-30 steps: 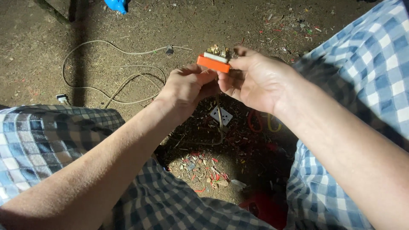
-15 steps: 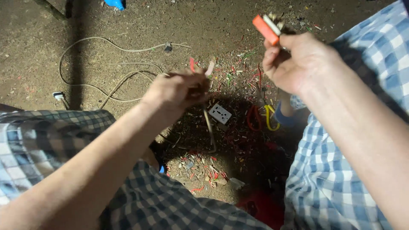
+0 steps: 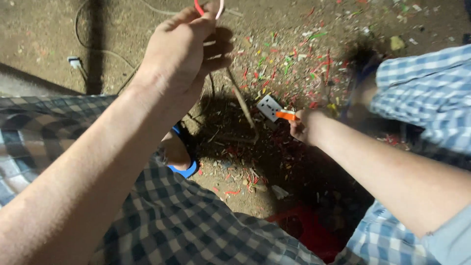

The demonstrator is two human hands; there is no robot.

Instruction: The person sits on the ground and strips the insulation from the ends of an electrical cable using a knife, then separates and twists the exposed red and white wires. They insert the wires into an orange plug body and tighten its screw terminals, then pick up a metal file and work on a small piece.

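My left hand [image 3: 184,51] is raised near the top of the head view, its fingers pinched on thin red and white wires [image 3: 208,8] that run off the top edge. My right hand [image 3: 305,126] is low over the dirt floor, closed on a small orange and white part [image 3: 286,116]. That part lies right beside a white socket plate [image 3: 268,106] on the ground. A thin stick or cable [image 3: 243,105] crosses the dirt between my hands.
Red, green and white wire offcuts [image 3: 299,54] litter the dirt floor. A pale cable with a white plug [image 3: 74,62] lies at the left. My legs in checked cloth flank the spot, with a foot in a blue sandal [image 3: 182,169] and something red [image 3: 306,228] below.
My hands have parted. The right hand came down from high up to the floor beside the socket plate with the orange part. The left hand rose with the wires.
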